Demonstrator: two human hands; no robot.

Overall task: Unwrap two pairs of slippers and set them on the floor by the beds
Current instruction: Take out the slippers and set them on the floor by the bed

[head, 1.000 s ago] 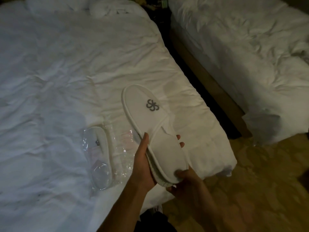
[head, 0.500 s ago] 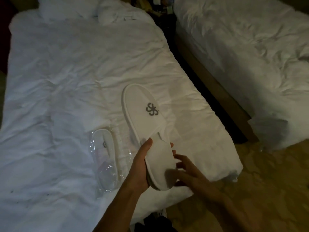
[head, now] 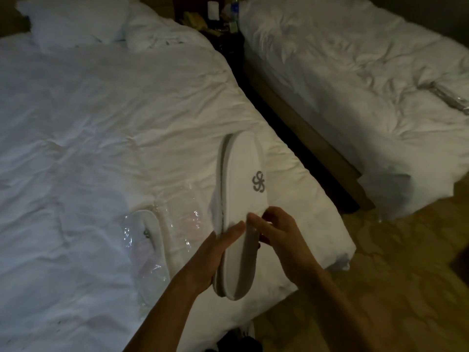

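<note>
I hold an unwrapped pair of white slippers, stacked flat with a grey logo on top, above the near corner of the left bed. My left hand grips the heel end from the left. My right hand pinches the slipper's upper at its opening from the right. A second pair of white slippers lies on the bed to the left, still inside clear plastic wrap. More loose clear wrap lies beside it.
A second bed with a wooden frame stands to the right across a dark narrow gap. A clear wrapper lies on it. Patterned carpet covers the floor at the right. A cluttered nightstand sits between the headboards.
The slipper pair has tilted more upright and shifted right. My right hand has moved from the heel up to the slipper's opening. The camera view has pulled back.
</note>
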